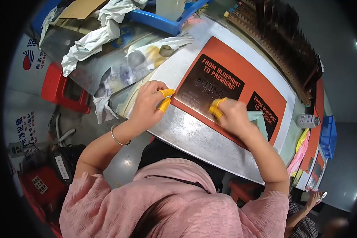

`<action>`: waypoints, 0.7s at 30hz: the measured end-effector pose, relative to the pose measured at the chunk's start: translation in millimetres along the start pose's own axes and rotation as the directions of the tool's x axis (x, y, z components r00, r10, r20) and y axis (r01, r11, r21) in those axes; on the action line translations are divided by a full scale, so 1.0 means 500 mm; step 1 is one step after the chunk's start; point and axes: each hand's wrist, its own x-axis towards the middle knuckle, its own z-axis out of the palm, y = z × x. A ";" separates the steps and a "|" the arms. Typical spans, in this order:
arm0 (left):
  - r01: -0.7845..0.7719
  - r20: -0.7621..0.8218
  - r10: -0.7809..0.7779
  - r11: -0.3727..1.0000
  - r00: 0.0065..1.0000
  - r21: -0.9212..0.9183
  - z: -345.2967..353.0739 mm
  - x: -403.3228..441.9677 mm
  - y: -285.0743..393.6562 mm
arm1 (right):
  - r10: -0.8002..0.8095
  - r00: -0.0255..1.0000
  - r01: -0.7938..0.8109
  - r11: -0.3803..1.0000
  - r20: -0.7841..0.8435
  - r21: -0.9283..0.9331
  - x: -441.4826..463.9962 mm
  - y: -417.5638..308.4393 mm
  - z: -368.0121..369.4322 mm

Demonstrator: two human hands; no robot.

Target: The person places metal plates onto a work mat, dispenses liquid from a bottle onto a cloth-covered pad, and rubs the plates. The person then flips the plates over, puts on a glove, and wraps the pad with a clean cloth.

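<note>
A red-orange sheet (222,49) lies on a white-covered worktable, with dark printed panels on it. The larger panel (194,89) reads "FROM BLUEPRINT TO PREMIERE!", and so does the smaller panel (272,115) to its right. My left hand (148,102) rests at the sheet's left edge, thumb and index finger apart, both in yellow finger cots. Over the larger panel's lower right part, my right hand (231,115) is closed, its yellow-cotted fingers bent downward. What is inside its grip is hidden. A pale green cloth (261,122) shows beneath that wrist.
Stained film and white rags (87,47) lie at the left beside a blue tray (156,20). A dark slotted rack (279,49) runs along the far edge. At the right are a clear bottle (308,121) and another person's hand (314,198). A red stool (61,89) stands left.
</note>
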 end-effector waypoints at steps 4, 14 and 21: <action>0.008 0.007 -0.008 1.000 1.000 -0.005 -0.005 0.002 0.010 | -0.037 0.998 0.037 0.999 0.059 0.010 -0.016 0.000 -0.011; 0.004 0.019 -0.003 1.000 1.000 -0.019 -0.003 0.002 0.001 | -0.061 0.997 0.061 0.998 0.038 0.018 -0.039 -0.010 -0.036; 0.010 0.030 -0.010 1.000 0.999 0.004 -0.003 0.002 0.006 | -0.076 0.997 0.075 0.996 0.028 0.043 -0.068 -0.004 -0.028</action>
